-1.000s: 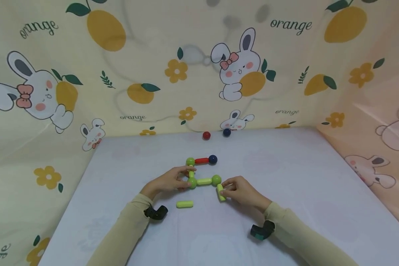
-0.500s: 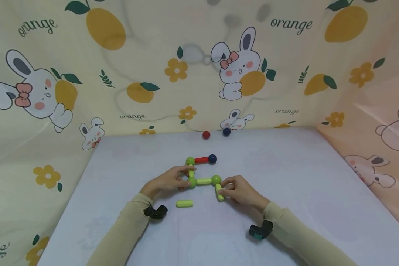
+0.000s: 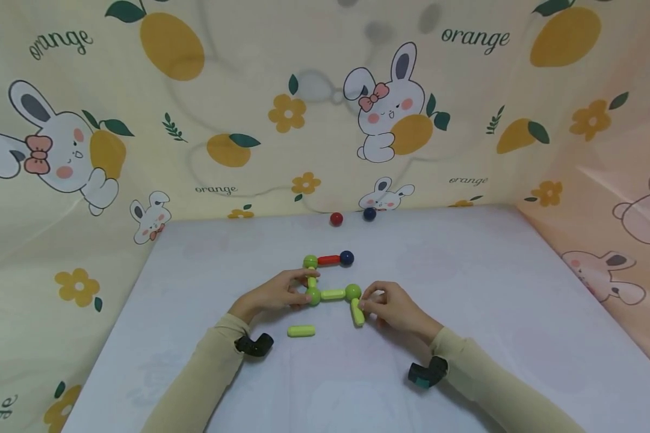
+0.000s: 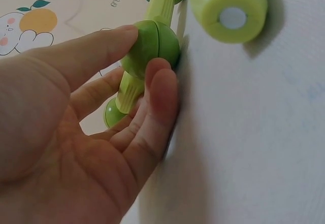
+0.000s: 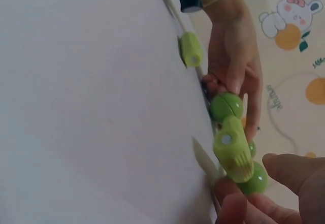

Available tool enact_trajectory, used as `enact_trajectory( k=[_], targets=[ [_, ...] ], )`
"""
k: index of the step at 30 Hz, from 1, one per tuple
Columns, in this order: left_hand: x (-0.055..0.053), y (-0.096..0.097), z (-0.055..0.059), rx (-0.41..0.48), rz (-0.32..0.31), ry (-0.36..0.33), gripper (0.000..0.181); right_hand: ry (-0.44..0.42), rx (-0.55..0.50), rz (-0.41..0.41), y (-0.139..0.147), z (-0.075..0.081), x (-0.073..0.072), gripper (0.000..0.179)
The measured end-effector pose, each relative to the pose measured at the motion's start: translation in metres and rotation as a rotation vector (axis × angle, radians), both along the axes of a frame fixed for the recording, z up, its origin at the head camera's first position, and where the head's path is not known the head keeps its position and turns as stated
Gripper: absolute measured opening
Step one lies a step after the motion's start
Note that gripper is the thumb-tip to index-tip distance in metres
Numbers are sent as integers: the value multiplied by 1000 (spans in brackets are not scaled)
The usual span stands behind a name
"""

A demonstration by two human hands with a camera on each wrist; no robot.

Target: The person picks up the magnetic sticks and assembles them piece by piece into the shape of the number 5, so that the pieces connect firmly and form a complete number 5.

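Note:
My left hand (image 3: 278,293) pinches a green ball (image 4: 147,49) between thumb and fingers, at the corner of a chain of magnetic sticks and balls. From that corner a lime stick runs back to another green ball (image 3: 310,261), and a second lime stick (image 3: 333,294) runs right to a third green ball (image 3: 352,292). A further lime stick (image 5: 231,150) extends from this ball towards the front. My right hand (image 3: 395,307) is beside that stick, its thumb drawn off it and its fingertips close at its side.
A red stick (image 3: 328,260) with a dark blue ball (image 3: 346,258) extends from the back of the chain. One loose lime stick (image 3: 301,331) lies in front. Behind, a red ball (image 3: 336,219) and another dark blue ball (image 3: 369,214) sit near the patterned backdrop (image 3: 249,150).
The front lime stick has swung slightly left under the right green ball. My right thumb has moved off the top of it towards its right side. The left hand keeps its place.

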State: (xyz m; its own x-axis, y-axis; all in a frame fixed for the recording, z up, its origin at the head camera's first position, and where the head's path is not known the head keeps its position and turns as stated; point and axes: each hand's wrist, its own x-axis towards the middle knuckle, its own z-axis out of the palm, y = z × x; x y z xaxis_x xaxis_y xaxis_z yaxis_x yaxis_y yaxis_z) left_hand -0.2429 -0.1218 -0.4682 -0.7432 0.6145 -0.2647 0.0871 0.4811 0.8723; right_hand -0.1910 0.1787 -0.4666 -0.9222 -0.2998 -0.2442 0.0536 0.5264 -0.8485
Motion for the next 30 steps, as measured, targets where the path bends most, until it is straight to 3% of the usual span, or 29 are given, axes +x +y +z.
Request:
enact_trajectory(
  k=[6,13,18,21,30],
  targets=[
    [0,0,-2,-5,15,-4,57,76,-23,10,0,1,-19,27],
    [1,1,-4,-7,26,-14,57,54,-94,164,4,-2,-41,36],
    [1,2,-3,-2,28,-22,56,-6,-86,268,8,-3,-46,40],
    [1,3,-2,-1,24,-21,56,-1,-74,312,11,-5,-48,40],
    [0,0,0,1,19,-11,57,24,-84,366,14,-10,-55,38]
  ],
)
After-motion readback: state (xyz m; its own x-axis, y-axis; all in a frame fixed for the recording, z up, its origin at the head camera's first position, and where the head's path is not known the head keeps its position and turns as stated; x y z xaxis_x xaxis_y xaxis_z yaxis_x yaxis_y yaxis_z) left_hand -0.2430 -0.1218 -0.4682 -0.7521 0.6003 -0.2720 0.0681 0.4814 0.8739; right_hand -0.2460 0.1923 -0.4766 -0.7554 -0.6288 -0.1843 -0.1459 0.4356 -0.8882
